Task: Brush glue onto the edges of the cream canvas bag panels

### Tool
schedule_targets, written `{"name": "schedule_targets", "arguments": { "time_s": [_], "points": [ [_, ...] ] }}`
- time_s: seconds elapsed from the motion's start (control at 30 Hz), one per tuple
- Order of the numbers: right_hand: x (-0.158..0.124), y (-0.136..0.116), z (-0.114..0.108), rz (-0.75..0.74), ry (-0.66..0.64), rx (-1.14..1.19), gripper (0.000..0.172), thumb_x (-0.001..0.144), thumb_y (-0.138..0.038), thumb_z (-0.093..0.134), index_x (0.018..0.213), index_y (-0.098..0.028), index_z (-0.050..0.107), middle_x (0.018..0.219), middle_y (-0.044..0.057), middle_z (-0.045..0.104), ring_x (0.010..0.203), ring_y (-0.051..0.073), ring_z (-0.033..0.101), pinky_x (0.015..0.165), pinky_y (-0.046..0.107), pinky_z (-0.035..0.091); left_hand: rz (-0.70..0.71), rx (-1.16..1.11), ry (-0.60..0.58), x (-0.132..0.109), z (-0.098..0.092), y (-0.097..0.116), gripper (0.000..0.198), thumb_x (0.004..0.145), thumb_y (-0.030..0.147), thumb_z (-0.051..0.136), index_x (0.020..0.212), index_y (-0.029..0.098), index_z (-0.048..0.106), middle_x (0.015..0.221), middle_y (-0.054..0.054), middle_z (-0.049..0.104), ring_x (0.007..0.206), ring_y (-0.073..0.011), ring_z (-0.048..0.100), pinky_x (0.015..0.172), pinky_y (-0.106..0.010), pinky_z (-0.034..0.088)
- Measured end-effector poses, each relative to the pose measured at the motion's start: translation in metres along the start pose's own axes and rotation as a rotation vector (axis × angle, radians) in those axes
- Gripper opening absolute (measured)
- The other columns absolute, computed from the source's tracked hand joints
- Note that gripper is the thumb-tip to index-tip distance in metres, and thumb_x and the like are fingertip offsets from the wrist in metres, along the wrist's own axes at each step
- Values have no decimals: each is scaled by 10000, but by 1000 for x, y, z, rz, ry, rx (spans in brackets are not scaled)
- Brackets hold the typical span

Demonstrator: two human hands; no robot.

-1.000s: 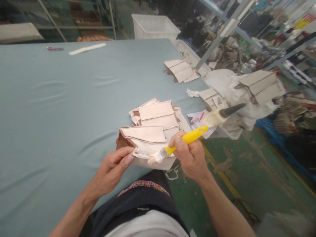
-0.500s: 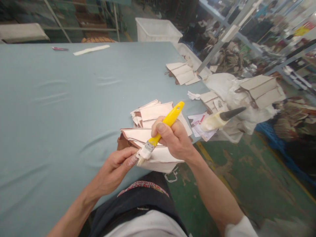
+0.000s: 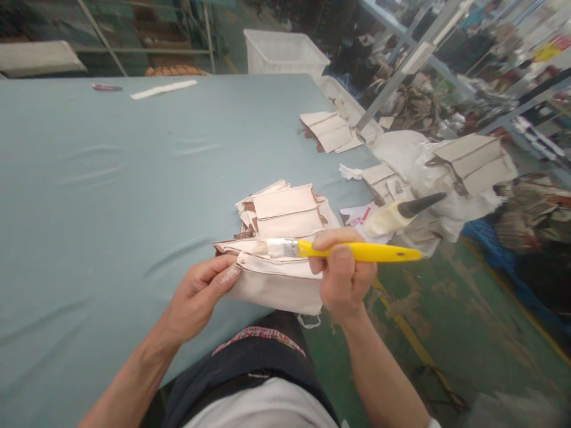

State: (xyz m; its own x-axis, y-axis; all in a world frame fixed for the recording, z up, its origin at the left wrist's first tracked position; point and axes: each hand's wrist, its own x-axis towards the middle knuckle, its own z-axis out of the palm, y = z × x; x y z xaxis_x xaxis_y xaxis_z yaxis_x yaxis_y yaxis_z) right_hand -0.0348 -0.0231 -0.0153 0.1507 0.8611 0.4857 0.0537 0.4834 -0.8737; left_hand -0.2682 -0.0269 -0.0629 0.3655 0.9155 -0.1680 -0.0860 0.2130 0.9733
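Note:
A yellow-handled paintbrush [image 3: 383, 252] is gripped in my right hand [image 3: 345, 276], its handle lying nearly level and pointing right. White coats the brush's metal band, and the bristles lie over the cream fabric piece [image 3: 276, 288] at the table's front edge. My left hand [image 3: 207, 291] pinches that piece at its left end, where a brown lining shows. White smears mark my left thumb. Just behind lies a stack of similar cream pieces [image 3: 288, 208] with brown edges.
A plastic bottle with a dark nozzle [image 3: 388, 219] stands by the table's right corner. More cream pieces [image 3: 328, 131] lie at the right edge. A white bin [image 3: 285, 53] stands behind the blue-green table [image 3: 111, 208]. A pole [image 3: 392, 89] rises at the right.
The paintbrush has swung from a steep slant to nearly level, and its bristles have moved up from my left fingertips. My right hand has shifted right and down.

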Motion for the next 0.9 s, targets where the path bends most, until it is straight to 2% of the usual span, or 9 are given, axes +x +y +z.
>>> {"name": "schedule_targets", "arguments": {
  "time_s": [0.1,0.17,0.3,0.4,0.5,0.7,0.8,0.9],
  "points": [
    [-10,-10,-8,44,-49,43,280,1151,-410,563,988,-231,703,599,-77,508,450,88,462,459,202,394,-52,-49,49,7,5,5,519,955,669,759,961,161,861,809,-52,719,783,-207,576,721,-283,470],
    [-14,-10,-8,54,-88,-12,313,1159,-415,541,962,-226,694,582,-83,489,431,86,456,434,196,375,-90,-71,60,10,9,9,545,915,695,784,889,153,834,754,-38,681,727,-189,544,680,-274,450],
    [-16,2,-4,-56,-46,-224,324,1166,-420,520,974,-223,690,613,-69,547,449,92,512,458,205,428,-114,-42,71,10,15,15,539,922,670,774,772,152,781,696,-23,640,654,-158,464,603,-257,386],
    [-19,10,-4,-126,-22,-319,305,1155,-427,522,990,-234,691,648,-43,600,458,111,515,483,243,458,-129,-81,33,8,17,19,518,893,665,817,843,149,821,755,-44,707,690,-168,517,633,-250,429],
    [-21,15,-3,-212,-53,-334,275,1149,-402,517,987,-250,678,667,-25,645,480,129,547,499,264,479,-136,-127,-6,8,19,23,504,838,655,880,910,157,853,778,-55,741,707,-177,560,656,-246,464],
    [-27,27,8,-445,-92,-356,180,1145,-328,529,1071,-251,673,707,-2,722,526,157,638,498,284,532,-151,-98,20,13,26,30,415,814,550,917,1005,183,879,681,9,661,563,-118,377,623,-251,476],
    [-25,29,16,-460,-82,-424,154,1134,-284,538,1091,-246,681,752,17,763,591,169,700,579,295,597,-129,-74,43,17,30,27,383,831,482,896,1058,175,865,765,-17,727,638,-162,513,695,-273,522],
    [-18,27,23,-463,-84,-457,143,1114,-233,553,1076,-253,690,796,18,798,652,171,754,654,290,639,-114,-48,54,19,34,22,391,850,456,867,1097,155,836,897,-60,787,843,-242,653,757,-283,537]
  ]
}}
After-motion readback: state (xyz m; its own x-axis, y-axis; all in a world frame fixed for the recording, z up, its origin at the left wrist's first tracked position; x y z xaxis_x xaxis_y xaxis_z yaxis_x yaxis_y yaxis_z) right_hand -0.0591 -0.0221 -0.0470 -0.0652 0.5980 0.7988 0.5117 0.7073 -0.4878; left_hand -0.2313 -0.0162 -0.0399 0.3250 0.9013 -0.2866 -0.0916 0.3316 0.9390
